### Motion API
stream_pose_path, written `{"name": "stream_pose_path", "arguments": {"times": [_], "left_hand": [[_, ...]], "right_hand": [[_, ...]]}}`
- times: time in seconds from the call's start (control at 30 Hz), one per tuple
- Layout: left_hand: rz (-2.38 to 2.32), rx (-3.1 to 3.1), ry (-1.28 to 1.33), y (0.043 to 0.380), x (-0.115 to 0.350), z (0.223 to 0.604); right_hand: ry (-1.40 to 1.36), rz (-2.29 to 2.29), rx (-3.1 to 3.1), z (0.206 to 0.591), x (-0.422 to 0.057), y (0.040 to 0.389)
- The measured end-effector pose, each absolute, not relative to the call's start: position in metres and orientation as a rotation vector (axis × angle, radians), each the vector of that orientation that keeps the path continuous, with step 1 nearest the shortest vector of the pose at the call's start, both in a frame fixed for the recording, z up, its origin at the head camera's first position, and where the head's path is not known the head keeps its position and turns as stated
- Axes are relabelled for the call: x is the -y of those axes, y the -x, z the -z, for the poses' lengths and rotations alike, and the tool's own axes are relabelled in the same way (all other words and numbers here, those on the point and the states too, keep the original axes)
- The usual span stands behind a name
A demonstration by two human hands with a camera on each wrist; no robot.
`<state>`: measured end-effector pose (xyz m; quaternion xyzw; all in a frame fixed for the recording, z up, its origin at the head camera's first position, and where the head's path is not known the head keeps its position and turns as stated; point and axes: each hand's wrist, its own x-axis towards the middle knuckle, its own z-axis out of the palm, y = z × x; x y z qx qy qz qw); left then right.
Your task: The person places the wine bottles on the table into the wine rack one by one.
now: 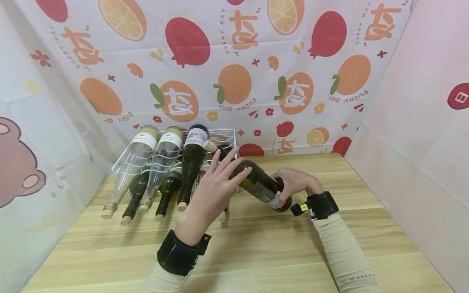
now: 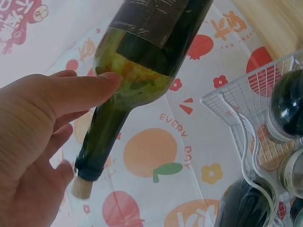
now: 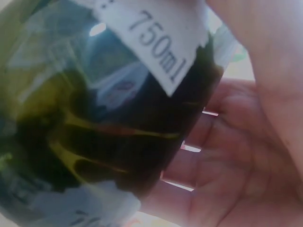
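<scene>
A dark green wine bottle (image 1: pixel 261 185) with a cork is held tilted, its neck pointing up and left toward the rack. My right hand (image 1: pixel 294 183) grips it around the base; in the right wrist view the palm and fingers (image 3: pixel 213 156) curve about the glass beside a label reading 750ml. My left hand (image 1: pixel 216 179) is by the bottle's neck and shoulder, fingers spread and mostly straight. In the left wrist view its thumb (image 2: pixel 90 92) overlaps the shoulder, above the cork (image 2: pixel 82 188). The white wire rack (image 1: pixel 234 136) holds several corked bottles, clear and dark green.
On the rack, clear bottles (image 1: pixel 128 171) lie to the left and a dark green bottle (image 1: pixel 192 160) near the middle, necks toward me. Other dark bottles (image 1: pixel 170 185) lie lower down. A printed fruit curtain (image 1: pixel 234 110) rises behind the wooden table (image 1: pixel 271 256).
</scene>
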<state>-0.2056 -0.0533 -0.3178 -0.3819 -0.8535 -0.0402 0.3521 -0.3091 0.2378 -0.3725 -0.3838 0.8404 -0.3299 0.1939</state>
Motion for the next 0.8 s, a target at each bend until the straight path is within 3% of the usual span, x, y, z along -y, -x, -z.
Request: {"name": "stream_pose_path", "arguments": {"times": [0.8], "left_hand": [[-0.064, 2.582, 0.923, 0.200, 0.055, 0.325]], "right_hand": [[1.059, 0.657, -2.379, 0.358, -0.226, 0.294]]}}
